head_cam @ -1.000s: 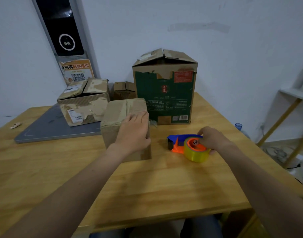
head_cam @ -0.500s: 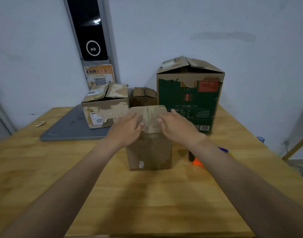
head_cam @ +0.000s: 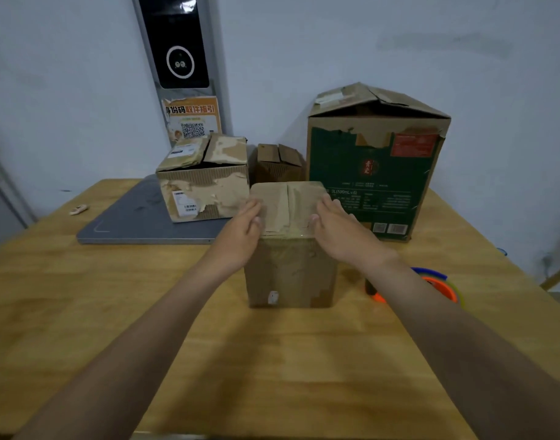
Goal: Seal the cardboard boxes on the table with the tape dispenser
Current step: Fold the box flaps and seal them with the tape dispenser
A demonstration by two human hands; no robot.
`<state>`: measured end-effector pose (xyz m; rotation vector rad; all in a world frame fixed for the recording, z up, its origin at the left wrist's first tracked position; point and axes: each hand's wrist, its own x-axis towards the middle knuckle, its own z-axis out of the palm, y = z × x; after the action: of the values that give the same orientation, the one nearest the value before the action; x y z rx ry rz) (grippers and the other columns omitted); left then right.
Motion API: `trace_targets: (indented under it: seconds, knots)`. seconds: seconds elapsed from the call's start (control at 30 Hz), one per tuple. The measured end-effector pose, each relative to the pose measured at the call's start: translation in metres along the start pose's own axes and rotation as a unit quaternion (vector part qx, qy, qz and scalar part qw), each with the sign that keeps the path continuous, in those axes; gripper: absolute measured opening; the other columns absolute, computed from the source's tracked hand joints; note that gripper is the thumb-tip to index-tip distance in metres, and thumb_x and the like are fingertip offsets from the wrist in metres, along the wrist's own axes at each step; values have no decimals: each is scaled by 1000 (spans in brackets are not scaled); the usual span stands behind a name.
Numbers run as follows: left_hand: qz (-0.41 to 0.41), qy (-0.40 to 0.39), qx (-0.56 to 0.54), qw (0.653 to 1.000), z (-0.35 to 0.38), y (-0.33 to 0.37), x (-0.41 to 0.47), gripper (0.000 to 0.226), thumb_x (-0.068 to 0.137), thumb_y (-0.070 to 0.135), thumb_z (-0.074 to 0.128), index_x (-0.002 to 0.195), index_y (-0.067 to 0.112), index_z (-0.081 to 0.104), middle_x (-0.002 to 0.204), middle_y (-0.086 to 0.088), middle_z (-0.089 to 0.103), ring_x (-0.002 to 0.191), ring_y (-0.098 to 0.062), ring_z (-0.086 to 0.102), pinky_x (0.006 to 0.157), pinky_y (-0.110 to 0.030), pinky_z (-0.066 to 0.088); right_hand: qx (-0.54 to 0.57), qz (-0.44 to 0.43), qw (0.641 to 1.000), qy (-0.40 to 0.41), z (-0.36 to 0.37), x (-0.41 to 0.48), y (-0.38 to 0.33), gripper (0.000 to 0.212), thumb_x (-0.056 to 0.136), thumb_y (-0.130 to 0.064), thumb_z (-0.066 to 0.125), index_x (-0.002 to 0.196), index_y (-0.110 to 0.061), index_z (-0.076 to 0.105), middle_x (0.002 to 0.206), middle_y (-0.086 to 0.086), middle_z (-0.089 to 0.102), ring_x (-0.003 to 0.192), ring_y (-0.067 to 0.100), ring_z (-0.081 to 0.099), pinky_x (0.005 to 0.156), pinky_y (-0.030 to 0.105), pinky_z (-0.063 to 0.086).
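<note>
A small brown cardboard box (head_cam: pixel 289 271) stands in the middle of the wooden table (head_cam: pixel 81 312), its two top flaps closed with a seam between them. My left hand (head_cam: pixel 242 231) rests flat on the left flap and my right hand (head_cam: pixel 339 231) lies flat on the right flap, fingers straight. The orange and blue tape dispenser (head_cam: pixel 437 284) with yellowish tape lies on the table to the right of the box, partly hidden behind my right forearm.
A tall green box (head_cam: pixel 377 173) with loose top flaps stands at the back right. A torn brown box (head_cam: pixel 205 185) sits on a grey slab (head_cam: pixel 139 220) at the back left. A small brown box (head_cam: pixel 280 165) stands between them. The wall is close behind.
My right hand left the tape dispenser and came onto the small box's right flap. The box now stands squarely in front of me, and both hands have spread apart on the flaps.
</note>
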<state>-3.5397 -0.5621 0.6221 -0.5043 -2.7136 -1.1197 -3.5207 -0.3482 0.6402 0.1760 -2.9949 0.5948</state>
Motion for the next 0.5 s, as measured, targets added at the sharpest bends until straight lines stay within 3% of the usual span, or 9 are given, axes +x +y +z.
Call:
trace_targets:
  seconds: [0.1,0.2,0.27,0.4,0.5]
  knots:
    - [-24,12,-105,994,1,-7,-13,49,112,31,29,160,19,27,167,13,15,148,5,13,117,-11,12,76,6,997,34,2,-12,0,54,110,-33,22,159,-10,15,169,6,-3,154,20,9,121,33,19]
    - [-52,14,-181,982,6,-6,-19,49,112,31,28,161,25,24,165,18,19,138,12,20,105,0,20,170,22,984,53,4,-24,-3,53,111,-32,26,159,-15,16,168,2,6,145,12,28,99,11,22]
    - [-74,25,-238,968,11,-4,-22,49,112,34,28,160,34,22,161,22,26,137,8,27,108,-12,22,261,38,962,78,10,-30,-4,51,111,-30,28,159,-16,19,165,-2,19,139,3,30,97,4,17]
    - [-129,72,-331,932,23,-6,-18,47,109,46,28,156,44,31,157,12,41,142,-12,40,121,-40,29,407,70,898,151,27,-32,-11,52,110,-33,29,160,-23,18,164,-6,25,148,10,24,107,19,20]
    - [-143,69,-316,935,27,-9,-21,59,104,61,25,157,36,35,158,8,42,146,-14,36,123,-46,27,451,84,873,164,30,-31,-14,53,110,-36,30,160,-24,20,163,-5,28,148,13,26,111,25,23]
